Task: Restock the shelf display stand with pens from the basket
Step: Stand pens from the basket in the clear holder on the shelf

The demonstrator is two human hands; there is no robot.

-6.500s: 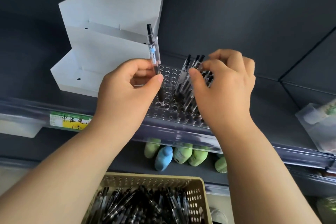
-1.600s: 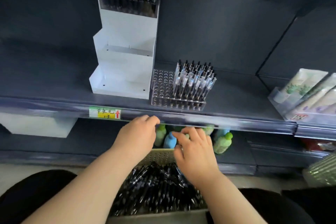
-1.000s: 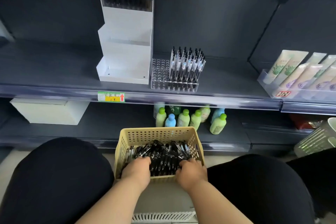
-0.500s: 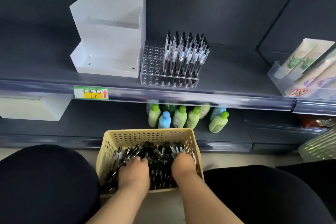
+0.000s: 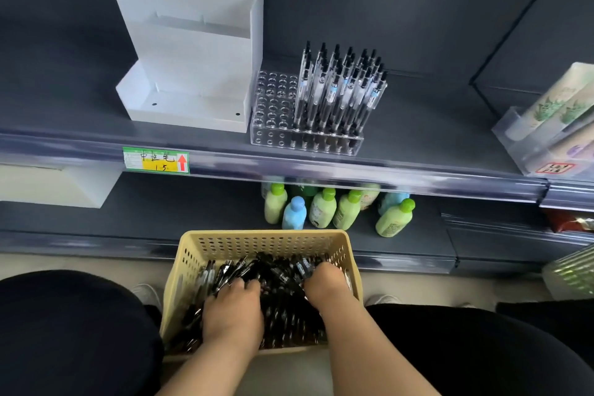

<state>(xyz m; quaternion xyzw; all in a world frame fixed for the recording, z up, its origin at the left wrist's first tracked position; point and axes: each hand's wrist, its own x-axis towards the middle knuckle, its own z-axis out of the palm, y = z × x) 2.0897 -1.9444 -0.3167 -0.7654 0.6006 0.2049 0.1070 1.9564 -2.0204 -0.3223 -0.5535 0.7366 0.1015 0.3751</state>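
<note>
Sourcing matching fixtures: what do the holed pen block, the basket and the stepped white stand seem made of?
Pen block: clear glossy acrylic, probably; the shelf shows through it and its edges glint. Basket: pale yellow moulded plastic, matt, with perforated walls. Stepped white stand: opaque white thin flat panels, matt; plastic or coated board, unclear.

Pens (image 5: 283, 286) in basket (image 5: 266, 243) below stand (image 5: 279, 125)

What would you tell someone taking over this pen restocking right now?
Hands: the left hand and right hand are both down in the yellow basket among the loose pens. Their fingers are buried, so the grip is unclear.
Done: the clear stand on the shelf holds upright pens on its right side.
To do: fill the empty holes on its left side.
</note>
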